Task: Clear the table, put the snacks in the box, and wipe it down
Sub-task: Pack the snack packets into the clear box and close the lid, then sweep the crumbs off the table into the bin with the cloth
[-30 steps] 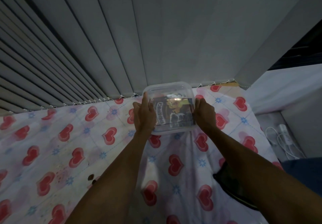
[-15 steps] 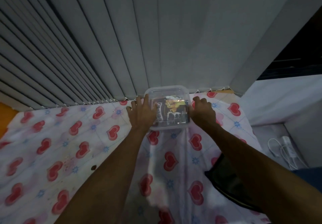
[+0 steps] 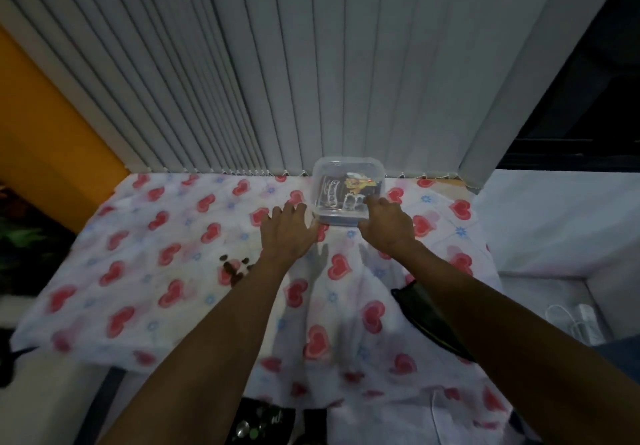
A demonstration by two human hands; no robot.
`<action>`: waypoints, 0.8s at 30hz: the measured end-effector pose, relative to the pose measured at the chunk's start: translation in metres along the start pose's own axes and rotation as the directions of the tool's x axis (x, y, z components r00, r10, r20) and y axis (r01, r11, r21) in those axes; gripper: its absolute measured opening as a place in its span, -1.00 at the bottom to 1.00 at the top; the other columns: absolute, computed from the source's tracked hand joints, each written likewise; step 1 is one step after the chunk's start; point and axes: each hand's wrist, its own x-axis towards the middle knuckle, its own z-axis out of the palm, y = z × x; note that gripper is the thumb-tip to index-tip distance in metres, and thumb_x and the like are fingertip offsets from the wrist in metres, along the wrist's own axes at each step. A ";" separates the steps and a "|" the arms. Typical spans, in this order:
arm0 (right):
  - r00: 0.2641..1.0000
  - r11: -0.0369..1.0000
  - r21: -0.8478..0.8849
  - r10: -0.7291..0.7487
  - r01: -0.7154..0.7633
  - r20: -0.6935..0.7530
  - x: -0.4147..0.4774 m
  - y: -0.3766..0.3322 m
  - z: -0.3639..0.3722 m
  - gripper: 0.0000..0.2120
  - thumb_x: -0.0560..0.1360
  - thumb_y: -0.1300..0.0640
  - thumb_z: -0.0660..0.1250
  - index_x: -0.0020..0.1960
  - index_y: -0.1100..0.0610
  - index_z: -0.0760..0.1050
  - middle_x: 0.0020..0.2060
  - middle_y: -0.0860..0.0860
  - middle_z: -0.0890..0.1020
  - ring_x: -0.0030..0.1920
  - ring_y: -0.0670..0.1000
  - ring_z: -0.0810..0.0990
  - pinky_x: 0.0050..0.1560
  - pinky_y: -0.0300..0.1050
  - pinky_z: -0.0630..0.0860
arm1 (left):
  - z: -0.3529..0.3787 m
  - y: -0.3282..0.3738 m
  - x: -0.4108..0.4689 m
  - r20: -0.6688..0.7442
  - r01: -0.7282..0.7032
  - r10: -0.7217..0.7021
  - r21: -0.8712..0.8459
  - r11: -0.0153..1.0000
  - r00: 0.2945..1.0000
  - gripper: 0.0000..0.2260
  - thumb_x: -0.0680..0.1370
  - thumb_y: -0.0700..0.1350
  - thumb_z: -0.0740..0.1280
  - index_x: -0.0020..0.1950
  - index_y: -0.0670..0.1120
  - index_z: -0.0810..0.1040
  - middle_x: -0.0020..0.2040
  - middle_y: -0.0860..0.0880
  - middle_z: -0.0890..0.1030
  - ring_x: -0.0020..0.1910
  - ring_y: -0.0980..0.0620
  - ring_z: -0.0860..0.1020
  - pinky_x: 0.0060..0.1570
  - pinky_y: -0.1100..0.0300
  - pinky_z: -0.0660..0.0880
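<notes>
A clear plastic box with a lid stands at the far edge of the table, against the grey blinds, and dark snack packets show through its wall. My left hand hovers just left of the box's near corner, fingers spread, holding nothing. My right hand is at the box's near right corner, fingers loosely spread, its fingertips at or touching the box wall. The table wears a white cloth with red hearts. Brown crumbs and a stain lie on the cloth left of my left forearm.
A dark cloth-like item lies on the table under my right forearm. Vertical blinds back the table. An orange wall is at the left. A white charger with cable lies on a ledge at the right.
The box has been pushed back against the blinds and both hands have come off its sides, drawing back toward me. The camera has pulled back, showing more table.
</notes>
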 end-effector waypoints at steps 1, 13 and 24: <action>1.000 1.000 0.006 -0.024 0.024 0.010 -0.007 -0.008 0.000 -0.48 0.51 -0.06 0.27 0.43 0.07 0.32 0.23 0.14 0.54 0.13 0.20 0.54 0.05 0.11 0.58 | -0.003 -0.006 -0.009 -0.003 0.011 -0.011 0.010 1.000 1.000 -0.46 0.61 0.27 0.06 0.42 -0.03 0.44 0.32 -0.13 0.54 0.27 -0.20 0.50 0.25 -0.11 0.36; 0.972 0.980 0.040 -0.198 0.195 0.126 -0.085 -0.115 0.055 -0.53 0.56 -0.13 0.25 0.39 0.06 0.35 0.24 0.13 0.55 0.18 0.20 0.55 0.09 0.09 0.56 | 0.003 -0.097 -0.124 0.067 0.184 -0.184 0.014 0.983 0.981 -0.45 0.60 0.30 0.04 0.40 -0.02 0.45 0.32 -0.11 0.56 0.27 -0.17 0.53 0.26 -0.14 0.37; 0.939 0.966 0.037 -0.257 0.255 0.227 -0.170 -0.205 0.137 -0.57 0.54 -0.05 0.26 0.35 0.09 0.36 0.08 0.14 0.57 0.03 0.19 0.57 -0.13 -0.01 0.49 | 0.048 -0.206 -0.227 0.150 0.231 -0.237 0.057 0.971 0.960 -0.43 0.61 0.31 0.04 0.35 -0.08 0.48 0.23 -0.15 0.59 0.20 -0.20 0.54 0.18 -0.10 0.39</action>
